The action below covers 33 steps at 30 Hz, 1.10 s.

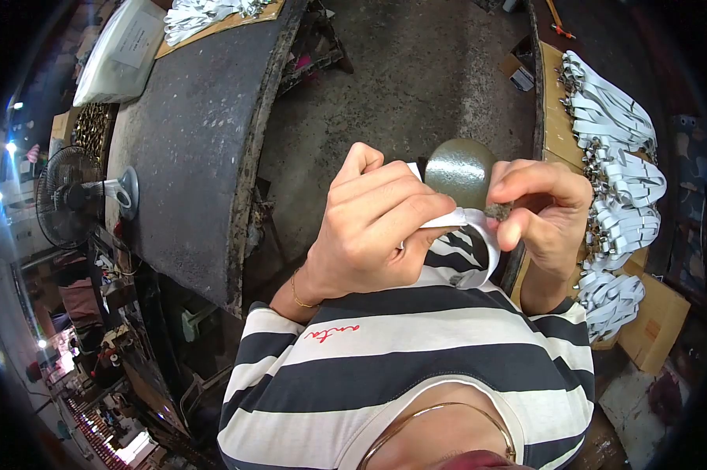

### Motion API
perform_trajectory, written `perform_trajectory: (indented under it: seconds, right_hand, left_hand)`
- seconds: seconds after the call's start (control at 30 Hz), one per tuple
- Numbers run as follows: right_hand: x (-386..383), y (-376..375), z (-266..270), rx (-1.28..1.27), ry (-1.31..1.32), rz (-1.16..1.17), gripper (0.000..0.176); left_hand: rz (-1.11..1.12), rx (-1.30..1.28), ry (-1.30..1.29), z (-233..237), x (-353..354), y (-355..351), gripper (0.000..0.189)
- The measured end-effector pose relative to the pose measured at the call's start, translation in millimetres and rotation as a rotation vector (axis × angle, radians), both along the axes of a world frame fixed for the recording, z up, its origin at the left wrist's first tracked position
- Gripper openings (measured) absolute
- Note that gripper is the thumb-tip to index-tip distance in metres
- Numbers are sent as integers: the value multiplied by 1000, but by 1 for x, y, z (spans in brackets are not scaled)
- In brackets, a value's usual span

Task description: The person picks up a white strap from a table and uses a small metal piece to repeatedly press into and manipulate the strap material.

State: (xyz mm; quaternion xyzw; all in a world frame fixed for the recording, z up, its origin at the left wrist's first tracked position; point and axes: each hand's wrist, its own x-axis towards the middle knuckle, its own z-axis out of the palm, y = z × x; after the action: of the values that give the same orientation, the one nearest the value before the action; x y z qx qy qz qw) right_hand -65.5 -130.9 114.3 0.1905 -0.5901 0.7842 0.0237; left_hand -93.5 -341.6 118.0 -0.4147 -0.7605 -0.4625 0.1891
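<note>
A white strap (485,243) hangs in a loop between my two hands, in front of the striped shirt. My left hand (381,223) has its fingers wrapped round one part of the strap. My right hand (545,207) pinches a small grey-brown piece (498,210) between thumb and finger, close beside the strap. What the small piece is cannot be made out. Just beyond the hands is a round, shiny olive-grey surface (458,172).
On the left a dark table (189,141) bears a white bag (122,51), white straps and a fan (71,196). To the right, bundles of white straps with metal clips (616,168) lie on cardboard (561,117). An open carton (655,321) stands below them.
</note>
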Motion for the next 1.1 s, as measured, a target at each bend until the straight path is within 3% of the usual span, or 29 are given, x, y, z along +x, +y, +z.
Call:
perform_trajectory:
  seconds: [0.27,0.4,0.47,0.5,0.57,0.7,0.87,0.93,1.1]
  right_hand:
    - [2,-2,7,122,167,-71,20]
    - [13,-15,16,174,68,-166,20]
    - [16,-33,22,-117,-108,-374,24]
    - [16,-29,19,-115,-109,-372,24]
    - [15,-18,10,273,198,-342,30]
    - [5,-14,6,492,433,-362,30]
    - [11,-29,1,363,287,-494,25]
    - [15,-37,0,203,145,-589,21]
    - [9,-33,-6,466,315,-621,19]
  left_hand:
    - [34,-14,10,-2,0,0,24]
    - [81,3,40,-3,2,4,24]
    - [122,-21,44,-3,2,5,23]
    - [123,-20,43,-5,1,6,23]
    - [219,-56,76,-10,-1,9,22]
    - [297,-56,112,-11,0,15,22]
    - [326,-61,142,-16,-1,19,25]
    - [338,-78,161,-17,0,20,26]
    - [365,-130,218,-19,2,24,29]
